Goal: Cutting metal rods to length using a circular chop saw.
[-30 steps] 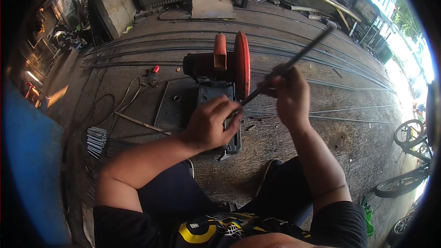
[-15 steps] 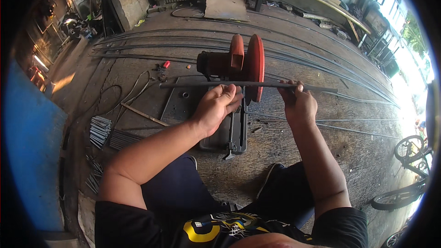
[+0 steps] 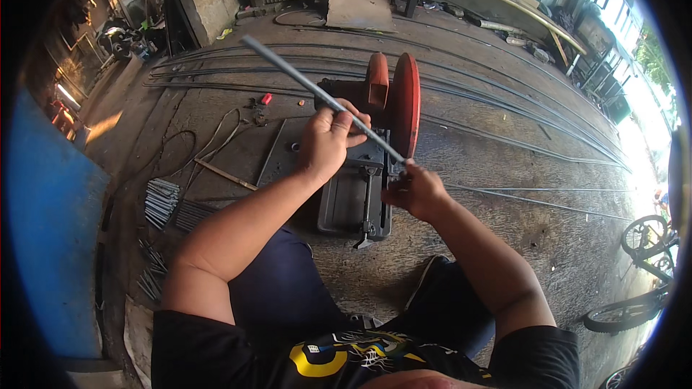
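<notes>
On the floor (image 3: 497, 234) stands one cut-off saw (image 3: 408, 104) with a red guard, and one grey metal rod (image 3: 285, 67) slants above its base, probably stiff, fairly light and a little slick, best held at its middle and one end. The left hand (image 3: 324, 145) has its fingers closed around the rod's middle stretch, while the right hand (image 3: 419, 193) pinches its near end; to the left lie one bundle of short rods (image 3: 162, 203), too crowded to count, and one small red piece (image 3: 267, 99).

Metalworking workshop, red cut-off saw (image 3: 406, 109), long metal rods (image 3: 540, 189) across worn floor (image 3: 519, 245)
</notes>
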Tool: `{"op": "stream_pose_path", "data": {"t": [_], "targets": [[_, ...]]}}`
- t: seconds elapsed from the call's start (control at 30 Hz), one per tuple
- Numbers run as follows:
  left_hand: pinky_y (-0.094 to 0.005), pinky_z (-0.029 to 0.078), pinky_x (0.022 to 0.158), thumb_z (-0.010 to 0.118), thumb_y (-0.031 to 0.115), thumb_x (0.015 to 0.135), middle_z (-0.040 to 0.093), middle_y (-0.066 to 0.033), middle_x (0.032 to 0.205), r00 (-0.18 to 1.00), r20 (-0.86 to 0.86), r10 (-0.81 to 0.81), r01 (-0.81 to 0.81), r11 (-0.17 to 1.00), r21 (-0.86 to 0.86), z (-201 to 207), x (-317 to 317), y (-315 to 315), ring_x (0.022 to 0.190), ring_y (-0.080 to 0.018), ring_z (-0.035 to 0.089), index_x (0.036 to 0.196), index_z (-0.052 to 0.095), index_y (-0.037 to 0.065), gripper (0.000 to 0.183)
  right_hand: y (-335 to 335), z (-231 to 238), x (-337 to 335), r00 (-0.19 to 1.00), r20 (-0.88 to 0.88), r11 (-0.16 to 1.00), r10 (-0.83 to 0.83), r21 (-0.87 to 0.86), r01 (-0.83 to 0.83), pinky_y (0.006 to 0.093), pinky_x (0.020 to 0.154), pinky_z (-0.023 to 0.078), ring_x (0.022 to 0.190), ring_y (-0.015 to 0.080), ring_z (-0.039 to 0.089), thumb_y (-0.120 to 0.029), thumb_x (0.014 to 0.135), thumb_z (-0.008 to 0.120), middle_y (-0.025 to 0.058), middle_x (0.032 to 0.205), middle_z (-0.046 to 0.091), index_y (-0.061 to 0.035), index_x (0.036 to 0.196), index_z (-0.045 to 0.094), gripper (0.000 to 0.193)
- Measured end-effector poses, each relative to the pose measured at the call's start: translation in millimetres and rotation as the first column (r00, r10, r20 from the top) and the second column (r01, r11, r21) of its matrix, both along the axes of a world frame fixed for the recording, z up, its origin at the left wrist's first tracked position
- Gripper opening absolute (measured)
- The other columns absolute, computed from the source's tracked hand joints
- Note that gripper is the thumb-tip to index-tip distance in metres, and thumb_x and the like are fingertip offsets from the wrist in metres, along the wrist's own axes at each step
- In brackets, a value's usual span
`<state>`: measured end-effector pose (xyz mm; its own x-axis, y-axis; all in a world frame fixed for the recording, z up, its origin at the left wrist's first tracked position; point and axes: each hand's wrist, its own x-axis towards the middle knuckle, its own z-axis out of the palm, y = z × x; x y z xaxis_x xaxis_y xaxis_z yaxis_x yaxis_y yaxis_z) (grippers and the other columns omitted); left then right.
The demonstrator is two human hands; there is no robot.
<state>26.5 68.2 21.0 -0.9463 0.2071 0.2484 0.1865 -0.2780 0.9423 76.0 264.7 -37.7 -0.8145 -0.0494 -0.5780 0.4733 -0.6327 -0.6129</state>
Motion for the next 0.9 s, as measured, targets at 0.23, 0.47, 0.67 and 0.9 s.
{"op": "stream_pose_path", "data": {"t": [0.23,0.47,0.67,0.9], "targets": [[-0.0331,0.051,0.060,0.057,0.010,0.092,0.066,-0.0100,0.073,0.910,-0.401,-0.103,-0.109,0.875,-0.473,-5.8,16.4,0.0,0.071,-0.0256,0.068,0.090,0.059,0.003,0.007,-24.8,-16.9,15.2,0.807,-0.193,0.280,0.558,0.959,0.035,0.0401,0.084,0.048,0.096,0.0336,0.064,-0.018,0.085,0.060,0.0194,0.106,0.064,0.0000,0.107,0.059,0.028],[-0.0361,0.050,0.059,0.061,0.013,0.089,0.064,-0.0134,0.072,0.839,-0.520,-0.163,-0.180,0.817,-0.547,3.5,37.0,-1.4,0.071,-0.0320,0.066,0.090,0.059,0.003,0.010,-30.1,-1.0,20.5,0.633,-0.239,0.324,0.736,0.946,-0.019,0.0405,0.079,0.048,0.095,0.0337,0.064,-0.012,0.083,0.062,0.0178,0.098,0.065,-0.0039,0.107,0.060,0.025],[-0.0312,0.052,0.073,0.050,0.011,0.096,0.065,-0.0089,0.082,0.912,-0.295,-0.285,0.116,0.869,-0.481,10.8,39.8,-4.6,0.079,-0.0184,0.066,0.098,0.058,0.001,0.013,-29.6,9.4,28.6,0.598,-0.242,0.338,0.764,0.940,-0.051,0.0396,0.077,0.050,0.087,0.0318,0.067,-0.013,0.083,0.064,0.0172,0.087,0.067,-0.0045,0.106,0.062,0.024],[-0.0323,0.052,0.082,0.036,0.013,0.102,0.061,-0.0105,0.098,0.917,-0.066,-0.392,0.358,0.887,-0.291,0.0,28.4,-8.3,0.088,-0.0172,0.063,0.114,0.051,0.002,0.022,-26.9,0.3,25.7,0.629,-0.306,0.415,0.715,0.909,-0.029,0.0371,0.076,0.052,0.086,0.0288,0.068,-0.014,0.077,0.072,0.0147,0.087,0.069,-0.0029,0.106,0.063,0.032]]}}
